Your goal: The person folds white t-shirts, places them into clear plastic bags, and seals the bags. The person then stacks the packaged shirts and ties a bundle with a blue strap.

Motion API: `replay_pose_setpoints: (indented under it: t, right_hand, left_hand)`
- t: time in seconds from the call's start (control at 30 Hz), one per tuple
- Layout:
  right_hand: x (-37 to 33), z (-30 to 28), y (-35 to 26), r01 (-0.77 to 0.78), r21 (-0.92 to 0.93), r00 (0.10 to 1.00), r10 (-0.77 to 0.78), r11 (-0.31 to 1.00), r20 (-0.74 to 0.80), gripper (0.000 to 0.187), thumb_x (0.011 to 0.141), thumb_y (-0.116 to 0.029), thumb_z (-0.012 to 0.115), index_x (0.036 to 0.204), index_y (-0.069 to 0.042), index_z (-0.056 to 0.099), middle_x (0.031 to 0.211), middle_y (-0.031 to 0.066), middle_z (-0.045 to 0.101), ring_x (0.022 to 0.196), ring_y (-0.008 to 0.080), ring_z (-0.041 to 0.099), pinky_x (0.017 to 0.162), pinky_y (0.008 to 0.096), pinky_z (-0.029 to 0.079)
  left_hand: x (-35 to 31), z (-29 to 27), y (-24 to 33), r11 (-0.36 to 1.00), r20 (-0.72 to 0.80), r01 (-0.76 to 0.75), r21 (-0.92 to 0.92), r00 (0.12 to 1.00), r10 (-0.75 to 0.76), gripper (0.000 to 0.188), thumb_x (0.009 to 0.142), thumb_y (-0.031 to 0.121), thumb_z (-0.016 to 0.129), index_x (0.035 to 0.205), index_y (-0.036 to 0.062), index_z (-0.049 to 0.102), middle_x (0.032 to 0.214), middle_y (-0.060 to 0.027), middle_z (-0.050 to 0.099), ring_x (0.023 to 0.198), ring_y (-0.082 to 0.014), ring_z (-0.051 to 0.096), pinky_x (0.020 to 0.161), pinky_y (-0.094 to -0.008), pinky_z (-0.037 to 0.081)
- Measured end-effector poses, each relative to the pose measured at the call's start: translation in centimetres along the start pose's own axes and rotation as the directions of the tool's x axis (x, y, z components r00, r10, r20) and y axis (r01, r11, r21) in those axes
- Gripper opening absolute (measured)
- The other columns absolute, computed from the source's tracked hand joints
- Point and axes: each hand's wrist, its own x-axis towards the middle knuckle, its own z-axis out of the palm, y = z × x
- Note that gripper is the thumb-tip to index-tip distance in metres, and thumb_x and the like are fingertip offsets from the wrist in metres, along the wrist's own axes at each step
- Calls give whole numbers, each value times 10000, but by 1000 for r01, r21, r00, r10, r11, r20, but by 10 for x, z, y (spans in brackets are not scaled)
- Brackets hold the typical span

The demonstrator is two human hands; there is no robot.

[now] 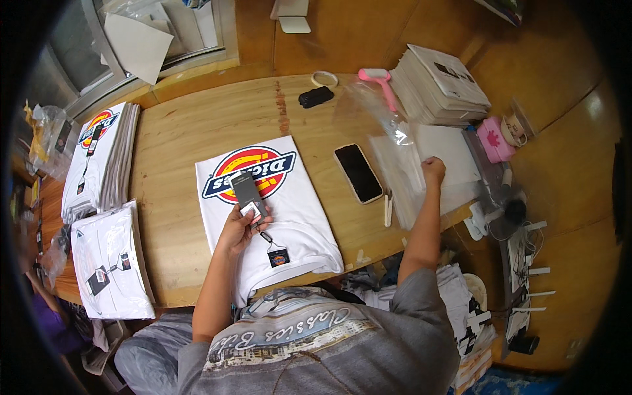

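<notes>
A folded white T-shirt point(303, 217) with a red, yellow and blue printed emblem lies on the table in front of me. My left hand point(242, 227) rests over it, fingers closed on a dark grey hang tag point(246, 189) with a white sticker. A cord links this tag to a small black label point(278, 257) near the collar. Farther right, my right hand point(433, 170) is curled closed over a stack of clear plastic bags point(401, 178). Whether a bag is pinched in its fingers, I cannot make out.
At the left stand a stack of folded white T-shirts point(122, 158) and bagged shirts point(115, 243). A phone point(359, 172), a black object point(316, 97), a tape roll point(324, 79) and a pink-handled tool point(378, 76) lie ahead. A paper stack point(428, 99) and pink box point(495, 139) sit right.
</notes>
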Motion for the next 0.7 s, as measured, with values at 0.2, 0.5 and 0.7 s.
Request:
replay_pose_setpoints:
  t: [0.2,0.5,0.7]
  right_hand:
    - [-51,8,-91,257,509,927,-62,821,-369,151,739,-47,509,879,-7,469,751,90,540,680,205,544,624,308,441]
    - [-230,68,-211,806,592,-2,-1000,-10,-14,284,722,-122,500,987,-17,497,919,130,563,801,270,556,689,320,443]
    - [-243,60,-203,886,462,-130,-976,-35,175,161,728,-76,450,876,-55,511,1022,79,526,919,233,497,747,352,415]
  left_hand:
    - [-12,7,-15,903,141,-244,354,968,206,342,845,65,419,1164,54,299,910,-113,522,755,-208,572,649,-304,495]
    - [-38,43,10,231,482,-623,747,748,457,240,797,98,487,979,-28,393,992,-182,427,878,-292,434,767,-326,353]
    - [9,3,34,-24,342,-420,907,704,623,254,718,81,544,933,-25,460,1093,-178,413,1076,-338,348,875,-438,281]
